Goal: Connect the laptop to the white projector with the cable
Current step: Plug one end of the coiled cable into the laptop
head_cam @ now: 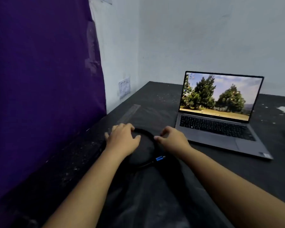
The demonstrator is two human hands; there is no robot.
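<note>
Two large surfaces frame our work area: a purple cloth (39, 79) hanging at the left and a dark, dust-flecked table (155, 99) running to the pale corner walls. On the table, right of centre, our laptop (219, 112) stands open with its screen lit, showing trees. No white projector is visible from the head camera, so we cannot state its position. Nearer to us, just left of the laptop, the black cable (146, 134) lies in a coil on the table, hard to separate from the dark surface. Our left hand (123, 139) rests over the coil's left side, fingers spread and loosely curled, not clearly gripping. Our right hand (173, 138) pinches or touches the coil's right edge with thumb and forefinger; whether the grip is closed we cannot tell. One blue connector (160, 158) protrudes from the coil's near side, between our forearms. We judge the step in hand to be taking up and uncoiling the cable. The next move calls for freeing one connector, locating the matching port on the laptop's edge, and aligning the plug squarely before insertion.
</note>
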